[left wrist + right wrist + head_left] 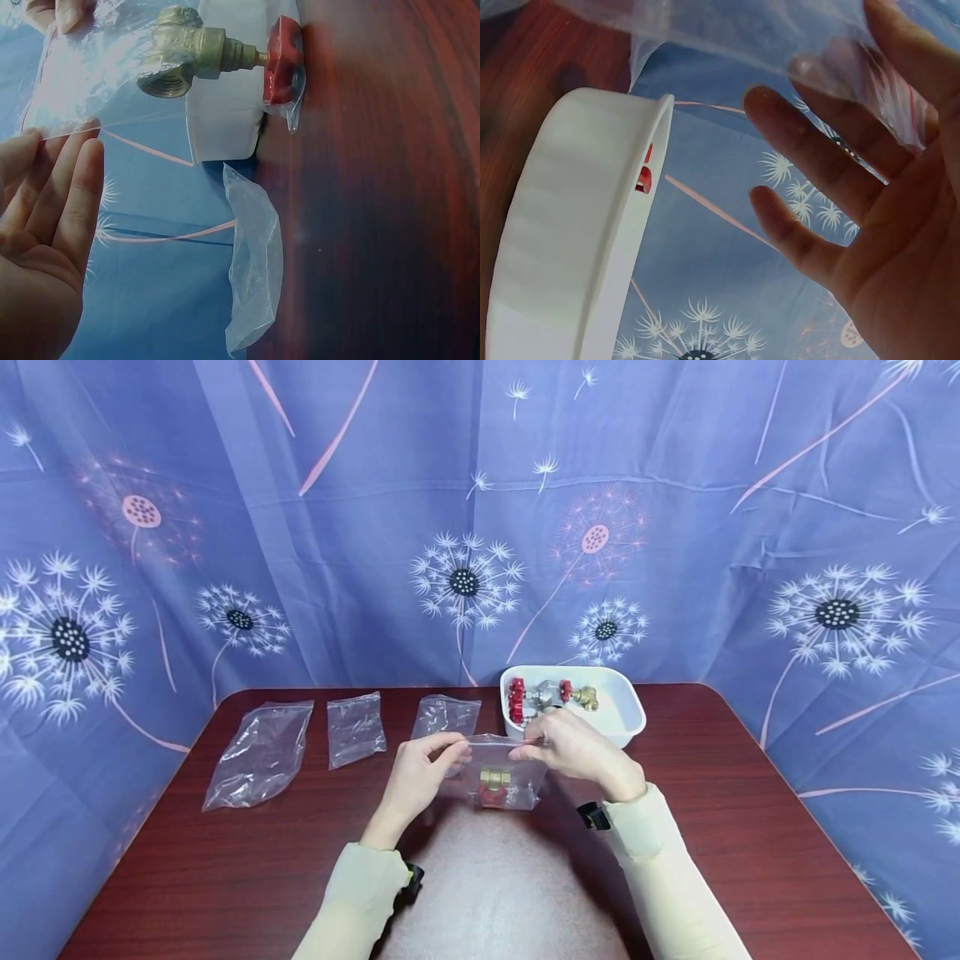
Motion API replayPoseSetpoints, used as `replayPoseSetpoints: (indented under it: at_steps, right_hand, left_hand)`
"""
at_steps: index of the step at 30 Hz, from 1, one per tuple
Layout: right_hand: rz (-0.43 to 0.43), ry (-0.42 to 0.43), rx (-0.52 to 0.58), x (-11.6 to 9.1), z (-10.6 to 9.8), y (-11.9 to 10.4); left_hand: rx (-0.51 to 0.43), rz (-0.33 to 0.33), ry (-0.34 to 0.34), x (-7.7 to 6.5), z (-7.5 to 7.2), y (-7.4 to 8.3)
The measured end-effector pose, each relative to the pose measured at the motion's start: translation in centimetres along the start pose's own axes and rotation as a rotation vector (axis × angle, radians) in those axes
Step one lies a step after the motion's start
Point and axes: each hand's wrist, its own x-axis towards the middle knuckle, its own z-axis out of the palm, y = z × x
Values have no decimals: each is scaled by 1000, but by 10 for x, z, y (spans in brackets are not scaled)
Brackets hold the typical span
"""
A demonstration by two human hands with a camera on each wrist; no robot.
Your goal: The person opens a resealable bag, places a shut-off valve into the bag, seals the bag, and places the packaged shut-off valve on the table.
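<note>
Clear bag (pixel 521 774), brass valve (pixel 492 779) inside, was just below the frame's centre; my left hand (pixel 417 777) and right hand (pixel 576 746) pinched its mouth. Keeping that edge taut seemed best, its seal being too faint to judge.

head view high, angled down — wrist views close, sharing held bag (pixel 525 783)

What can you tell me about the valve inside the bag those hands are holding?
The valve looks metallic: a brass-coloured body with a threaded round opening, a neck, and a thin stem ending in a red handwheel. It sits handwheel-down near the bottom of the clear plastic bag. The left hand and right hand pinch the bag's top; neither touches the valve.
</note>
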Motion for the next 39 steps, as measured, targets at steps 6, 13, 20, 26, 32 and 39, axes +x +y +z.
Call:
replayPoseSetpoints:
  at_steps: [6, 13, 20, 26, 32, 39]
  right_hand:
    - [-13, -17, -43, 0, -2, 3]
    - [-72, -45, -43, 1, -3, 4]
    - [-66, -109, 13, 1, -8, 8]
    - [-109, -70, -68, -4, -8, 11]
    - [-114, -52, -82, -7, -6, 13]
    - [-83, -70, -38, -12, -8, 15]
  left_hand:
    - [12, 4, 1, 1, 1, 0]
    - [21, -3, -2, 0, 1, 1]
    - [21, 14, -20, 3, 0, -13]
    - [49, 61, -37, 7, 1, -33]
    - [48, 77, -35, 7, 2, -32]
    - [24, 62, -28, 7, -1, -31]
